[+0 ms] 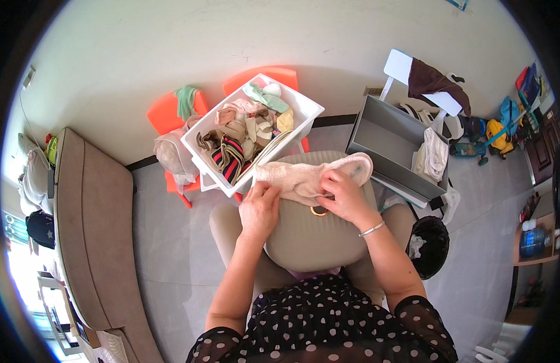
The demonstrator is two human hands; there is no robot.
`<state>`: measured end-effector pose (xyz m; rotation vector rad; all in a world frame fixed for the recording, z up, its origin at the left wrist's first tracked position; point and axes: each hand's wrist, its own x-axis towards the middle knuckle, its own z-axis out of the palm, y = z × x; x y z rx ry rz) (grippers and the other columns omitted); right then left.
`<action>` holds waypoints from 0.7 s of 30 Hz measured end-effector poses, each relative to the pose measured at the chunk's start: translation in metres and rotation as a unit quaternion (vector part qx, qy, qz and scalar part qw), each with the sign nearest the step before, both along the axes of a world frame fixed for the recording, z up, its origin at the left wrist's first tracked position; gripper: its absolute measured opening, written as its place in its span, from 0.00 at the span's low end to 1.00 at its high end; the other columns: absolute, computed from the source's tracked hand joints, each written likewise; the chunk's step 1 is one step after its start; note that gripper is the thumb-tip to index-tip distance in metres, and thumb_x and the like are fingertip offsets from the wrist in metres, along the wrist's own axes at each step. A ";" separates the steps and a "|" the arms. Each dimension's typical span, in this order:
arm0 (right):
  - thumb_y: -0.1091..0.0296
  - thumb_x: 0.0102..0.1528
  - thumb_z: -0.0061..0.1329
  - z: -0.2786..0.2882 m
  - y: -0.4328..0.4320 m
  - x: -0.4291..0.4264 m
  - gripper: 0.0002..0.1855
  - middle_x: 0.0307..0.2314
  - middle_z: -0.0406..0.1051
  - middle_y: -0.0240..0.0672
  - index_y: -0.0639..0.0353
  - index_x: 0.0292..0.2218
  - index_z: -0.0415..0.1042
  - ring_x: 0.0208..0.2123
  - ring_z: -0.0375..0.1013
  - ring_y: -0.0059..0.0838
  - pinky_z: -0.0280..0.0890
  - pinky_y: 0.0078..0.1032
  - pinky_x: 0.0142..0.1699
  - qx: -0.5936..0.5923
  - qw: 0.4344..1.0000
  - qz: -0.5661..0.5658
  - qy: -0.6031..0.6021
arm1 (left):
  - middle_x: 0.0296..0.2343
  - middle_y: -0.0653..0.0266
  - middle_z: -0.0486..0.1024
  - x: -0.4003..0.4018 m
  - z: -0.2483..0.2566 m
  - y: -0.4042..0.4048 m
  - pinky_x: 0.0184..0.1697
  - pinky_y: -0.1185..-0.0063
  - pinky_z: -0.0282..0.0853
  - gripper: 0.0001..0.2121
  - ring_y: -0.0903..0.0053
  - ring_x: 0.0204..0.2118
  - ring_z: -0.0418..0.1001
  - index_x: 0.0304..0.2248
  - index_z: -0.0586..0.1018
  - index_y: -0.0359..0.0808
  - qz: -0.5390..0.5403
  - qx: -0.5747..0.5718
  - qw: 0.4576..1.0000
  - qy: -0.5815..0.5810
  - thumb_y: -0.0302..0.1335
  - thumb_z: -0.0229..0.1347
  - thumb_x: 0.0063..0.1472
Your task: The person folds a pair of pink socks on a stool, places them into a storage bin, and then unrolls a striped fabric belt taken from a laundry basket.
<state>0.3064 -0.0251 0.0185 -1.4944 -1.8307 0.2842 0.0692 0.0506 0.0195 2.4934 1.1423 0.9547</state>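
Note:
A pale pink fuzzy sock lies stretched sideways across a ribbed beige stool top in front of me. My left hand pinches its left end between thumb and fingers. Nearer the other end, my right hand grips the sock's lower edge. The rounded right end reaches past my right fingers and shows a small greyish patch. Partly under the sock, a gold-coloured ring shows on the stool top.
Beyond the stool, a white plastic bin of mixed socks rests over orange chairs. A grey box holding folded white socks stands at right, above a black-lined waste bin. A brown sofa runs along the left.

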 end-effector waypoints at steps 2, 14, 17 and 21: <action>0.72 0.44 0.62 0.000 -0.008 0.009 0.11 0.33 0.68 0.35 0.61 0.26 0.70 0.35 0.71 0.36 0.68 0.32 0.38 -0.031 0.999 0.027 0.017 | 0.32 0.66 0.74 -0.002 -0.002 -0.001 0.37 0.70 0.73 0.10 0.66 0.35 0.76 0.36 0.81 0.40 0.003 0.013 1.000 -0.001 0.23 0.61 0.52; 0.72 0.55 0.52 0.039 0.029 -0.009 0.05 0.29 0.72 0.42 0.65 0.31 0.74 0.34 0.73 0.41 0.68 0.34 0.38 -0.110 0.989 0.090 0.044 | 0.30 0.69 0.72 0.025 -0.004 -0.032 0.26 0.75 0.73 0.13 0.73 0.26 0.76 0.37 0.80 0.42 -0.076 0.081 0.994 0.018 0.22 0.57 0.49; 0.71 0.54 0.52 0.016 0.048 -0.022 0.06 0.32 0.73 0.43 0.63 0.33 0.75 0.33 0.73 0.47 0.68 0.37 0.39 -0.051 0.997 0.045 0.044 | 0.31 0.69 0.72 0.029 -0.004 -0.030 0.27 0.75 0.73 0.11 0.74 0.27 0.75 0.34 0.79 0.40 -0.075 0.103 0.991 0.037 0.22 0.57 0.47; 0.69 0.53 0.54 0.012 0.052 -0.031 0.06 0.32 0.71 0.41 0.60 0.34 0.75 0.33 0.73 0.45 0.67 0.37 0.38 -0.094 0.995 -0.010 -0.035 | 0.31 0.69 0.71 0.031 0.000 -0.024 0.30 0.75 0.73 0.11 0.74 0.30 0.75 0.33 0.78 0.36 -0.115 0.144 0.983 0.021 0.24 0.56 0.46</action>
